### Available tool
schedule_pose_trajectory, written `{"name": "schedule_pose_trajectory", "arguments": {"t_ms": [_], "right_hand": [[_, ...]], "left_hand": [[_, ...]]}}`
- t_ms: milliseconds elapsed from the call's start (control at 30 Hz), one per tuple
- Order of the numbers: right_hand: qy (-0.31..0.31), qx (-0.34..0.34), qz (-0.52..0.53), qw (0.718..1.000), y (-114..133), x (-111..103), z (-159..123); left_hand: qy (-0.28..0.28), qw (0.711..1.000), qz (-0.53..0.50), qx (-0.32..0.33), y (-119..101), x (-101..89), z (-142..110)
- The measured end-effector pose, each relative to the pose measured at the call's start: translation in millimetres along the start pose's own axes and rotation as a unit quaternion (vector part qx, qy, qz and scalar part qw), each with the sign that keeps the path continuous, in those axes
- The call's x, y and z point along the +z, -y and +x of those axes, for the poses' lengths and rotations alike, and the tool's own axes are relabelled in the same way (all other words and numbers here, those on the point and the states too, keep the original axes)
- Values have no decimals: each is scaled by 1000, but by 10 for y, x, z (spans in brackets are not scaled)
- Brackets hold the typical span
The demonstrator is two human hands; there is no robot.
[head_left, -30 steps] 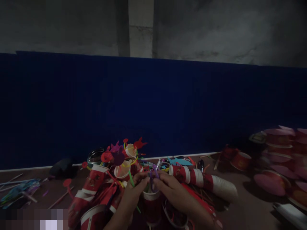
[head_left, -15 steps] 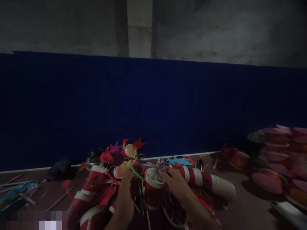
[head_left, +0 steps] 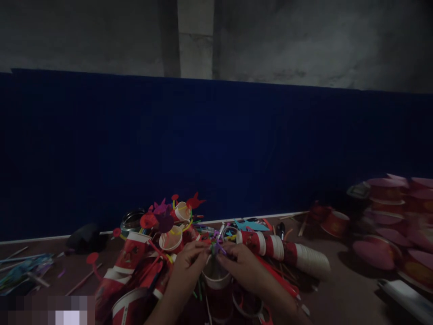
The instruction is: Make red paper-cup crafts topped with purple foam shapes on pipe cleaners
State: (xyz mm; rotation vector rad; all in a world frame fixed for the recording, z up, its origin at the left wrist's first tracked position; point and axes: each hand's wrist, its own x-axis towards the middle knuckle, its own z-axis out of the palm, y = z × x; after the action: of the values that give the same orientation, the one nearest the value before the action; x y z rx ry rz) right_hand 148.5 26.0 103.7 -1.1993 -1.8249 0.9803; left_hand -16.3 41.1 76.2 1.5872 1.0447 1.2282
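A red paper cup (head_left: pixel 219 300) with white rim stands between the two hands, low in the view, and its mouth looks upward. A purple strip (head_left: pixel 220 248) and a green strip (head_left: pixel 213 248) are at this mouth; how deep they go inside, one cannot tell.

The forearms enter from the lower edge and come toward each other. The left hand (head_left: pixel 190 265) has its fingers bent, with the tips close to the green strip; whether it really pinches this strip, the view does not show clearly. The right hand (head_left: pixel 244 265) is on the other side of the cup, and its thumb and bent fingers grasp the purple strip. The fingertips of both hands are near each other above the rim.

On the left, an open cup (head_left: pixel 171 240) shows its pale inside, and a decorated cup (head_left: pixel 133 253) leans near it. Behind them is a dark jar (head_left: pixel 133 220), of which the content is hard to see. To the right, a row of nested cups (head_left: pixel 306 259) lies on its side upon the brown table (head_left: pixel 341 295). Farther right, pink-topped containers (head_left: pixel 385 192) are piled up, somewhat blurred.
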Motion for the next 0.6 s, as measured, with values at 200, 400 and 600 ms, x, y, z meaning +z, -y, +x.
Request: {"name": "schedule_pose_trajectory", "arguments": {"t_ms": [200,400,600], "right_hand": [[13,-2,-1,1000,-8,50,-12],[80,59,128,987,17,-120,-1],[48,149,-236,959,-318,-445,54]], "left_hand": [[-3,1000,18,14,-51,46,-45],[-45,979,-164,-110,-114,91,-62],[-141,925,-273,-222,-120,15,-12]]}}
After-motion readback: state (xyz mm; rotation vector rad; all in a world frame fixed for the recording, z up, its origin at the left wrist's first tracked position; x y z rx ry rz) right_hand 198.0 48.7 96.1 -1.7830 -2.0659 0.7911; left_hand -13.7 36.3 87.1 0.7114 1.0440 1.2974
